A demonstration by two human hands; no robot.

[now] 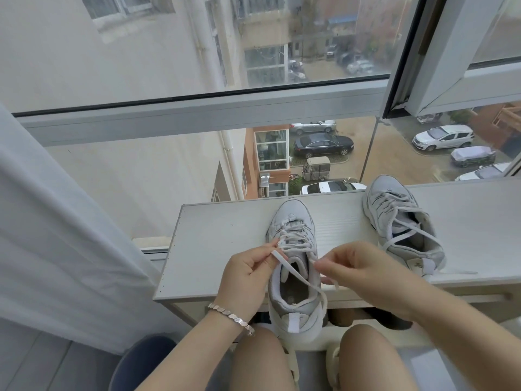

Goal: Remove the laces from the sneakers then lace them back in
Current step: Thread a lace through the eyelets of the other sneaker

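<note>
The near sneaker is sitting on the white surface, its heel hanging toward the person, likely to keep the eyelets within easy reach. The left hand is pinching a loose lace end at that sneaker's left side. The right hand is pinching the other strand at its right. The second sneaker is lying beyond its right side, loosely laced.

Soft, even daylight comes through the window; shadows are faint. Upper pane looks hazy and blurred. Wide-angle bending curves the frame edges. Right forearm slightly motion-blurred. No glare.
</note>
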